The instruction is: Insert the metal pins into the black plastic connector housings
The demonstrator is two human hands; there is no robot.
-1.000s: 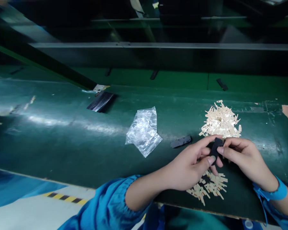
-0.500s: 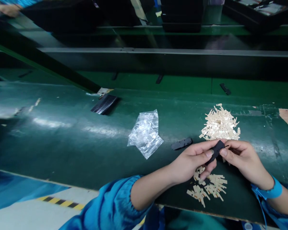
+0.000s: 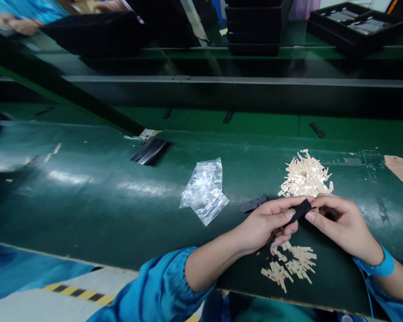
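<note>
Over the smooth green bench (image 3: 97,214), toward its near edge, your left hand (image 3: 263,226) grips a slim black rectangular block (image 3: 300,212); your right hand (image 3: 344,223), fingers bent, meets its right end, whether gripping cannot be told.

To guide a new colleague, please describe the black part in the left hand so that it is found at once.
On the green workbench, find the large pile of beige pieces at right. On its near side, the left hand holds a narrow black bar, one end at the right hand. Unlike the second bar lying farther left, this one is held.
</note>
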